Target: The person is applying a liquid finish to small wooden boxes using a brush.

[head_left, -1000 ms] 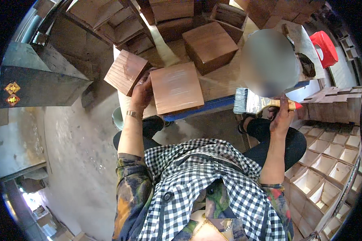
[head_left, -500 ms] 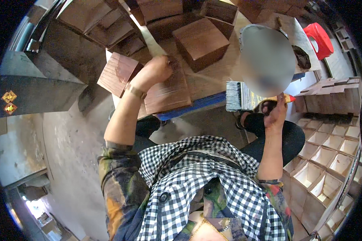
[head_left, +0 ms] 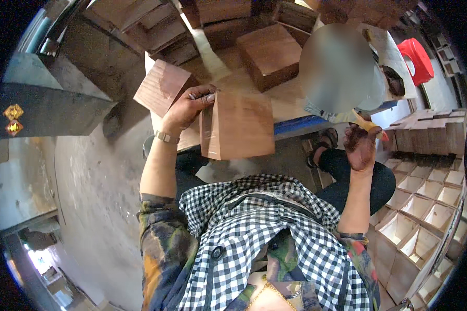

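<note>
My left hand is closed on the upper left edge of a brown wooden box at the near edge of the worktable. One broad side of this box faces me. In my right hand is a wide paintbrush with a yellow handle and a red end. Its pale bristles point left, at the near side of a round greyish tub, which is mostly blurred out. Dark stain covers my right fingers and marks the left ones. A second wooden box, partly stained, stands just left of my left hand.
A dark stained box sits farther back on the table, with more boxes behind. A red plastic container stands far right. Stacked open pale boxes fill the right side. A grey block-like cabinet stands left.
My left hand has drawn back toward me and now grips the box's edge; the box has turned to show another side. The brush has swung up against the tub's near side.
</note>
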`<state>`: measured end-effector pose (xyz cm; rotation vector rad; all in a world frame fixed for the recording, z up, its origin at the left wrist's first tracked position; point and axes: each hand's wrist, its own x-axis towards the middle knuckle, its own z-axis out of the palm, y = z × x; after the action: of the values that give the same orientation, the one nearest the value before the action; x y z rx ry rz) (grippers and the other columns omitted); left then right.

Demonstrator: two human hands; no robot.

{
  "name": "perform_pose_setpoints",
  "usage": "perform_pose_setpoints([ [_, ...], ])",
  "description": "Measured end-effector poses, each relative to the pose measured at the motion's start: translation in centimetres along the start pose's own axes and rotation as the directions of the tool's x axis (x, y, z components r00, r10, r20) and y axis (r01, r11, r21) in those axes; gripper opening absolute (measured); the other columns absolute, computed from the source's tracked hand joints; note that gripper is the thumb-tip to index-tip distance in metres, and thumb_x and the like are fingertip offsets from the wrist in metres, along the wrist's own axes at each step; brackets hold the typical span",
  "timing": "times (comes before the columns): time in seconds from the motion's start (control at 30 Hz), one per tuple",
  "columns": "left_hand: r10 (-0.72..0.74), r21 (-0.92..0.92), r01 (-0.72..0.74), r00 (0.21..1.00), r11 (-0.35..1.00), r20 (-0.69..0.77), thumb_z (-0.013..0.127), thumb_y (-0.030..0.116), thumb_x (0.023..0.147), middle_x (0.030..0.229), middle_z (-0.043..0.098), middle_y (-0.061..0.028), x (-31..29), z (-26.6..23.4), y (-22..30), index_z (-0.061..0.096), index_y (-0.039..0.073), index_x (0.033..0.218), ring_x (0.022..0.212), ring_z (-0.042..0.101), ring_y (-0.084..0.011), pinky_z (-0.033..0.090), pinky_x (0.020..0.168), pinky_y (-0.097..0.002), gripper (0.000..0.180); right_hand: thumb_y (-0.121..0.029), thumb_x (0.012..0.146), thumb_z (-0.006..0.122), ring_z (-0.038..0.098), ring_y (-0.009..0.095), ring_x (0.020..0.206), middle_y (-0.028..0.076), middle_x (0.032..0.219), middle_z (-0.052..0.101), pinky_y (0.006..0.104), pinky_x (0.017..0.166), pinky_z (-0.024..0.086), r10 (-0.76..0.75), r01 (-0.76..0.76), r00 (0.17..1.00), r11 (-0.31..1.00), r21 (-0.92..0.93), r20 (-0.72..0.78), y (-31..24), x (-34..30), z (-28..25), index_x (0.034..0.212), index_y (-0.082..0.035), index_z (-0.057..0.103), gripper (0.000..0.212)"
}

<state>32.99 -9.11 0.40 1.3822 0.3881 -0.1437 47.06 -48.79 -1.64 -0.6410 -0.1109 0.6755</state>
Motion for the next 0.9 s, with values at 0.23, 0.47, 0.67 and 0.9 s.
perform_pose_setpoints([
  [0.23,0.126,-0.242,-0.106,0.990,0.965,0.065,0.056,0.017,0.082,0.096,0.057,-0.0046,-0.1,-2.4,-3.3,0.052,-0.002,0.104,0.089,0.051,-0.0123,0.040,0.080,-0.0237,0.029,-0.031,0.081,0.054,0.053,0.032,0.097,0.015,0.106,0.054,0.0447,0.078,0.046,-0.090,0.086,0.996,0.986,0.143,0.023,1.8,0.5,1.9,0.100,-0.012,0.050,0.027],
  [0.47,0.129,-0.293,-0.087,0.984,0.952,0.125,0.055,0.017,0.082,0.091,0.056,-0.0031,-0.9,-2.6,-3.4,0.053,0.000,0.100,0.087,0.051,-0.0112,0.040,0.078,-0.0230,0.024,-0.018,0.077,0.058,0.051,0.034,0.096,0.015,0.109,0.051,0.0494,0.080,0.043,0.084,-0.085,0.995,0.996,0.017,0.045,4.1,0.6,1.5,0.093,-0.009,0.050,0.020],
  [0.67,0.066,-0.240,-0.047,0.995,0.970,0.072,0.055,0.019,0.082,0.089,0.056,-0.0017,-1.6,-2.4,-2.8,0.053,0.001,0.098,0.085,0.050,-0.0098,0.039,0.077,-0.0225,0.023,-0.020,0.076,0.058,0.050,0.030,0.098,0.014,0.110,0.051,0.0430,0.081,0.043,-0.008,0.025,0.999,0.946,-0.324,0.053,5.5,-0.3,-2.2,0.102,-0.007,0.052,0.030],
  [0.9,0.130,-0.196,-0.118,0.990,0.974,0.051,0.055,0.021,0.082,0.090,0.056,-0.0016,-1.2,-2.5,-3.6,0.054,0.001,0.098,0.086,0.049,-0.0098,0.038,0.079,-0.0229,0.026,-0.025,0.079,0.057,0.053,0.026,0.095,0.011,0.105,0.054,0.0403,0.077,0.046,0.109,-0.099,0.987,0.992,0.079,-0.121,6.2,-2.9,1.0,0.104,-0.010,0.053,0.030],
])
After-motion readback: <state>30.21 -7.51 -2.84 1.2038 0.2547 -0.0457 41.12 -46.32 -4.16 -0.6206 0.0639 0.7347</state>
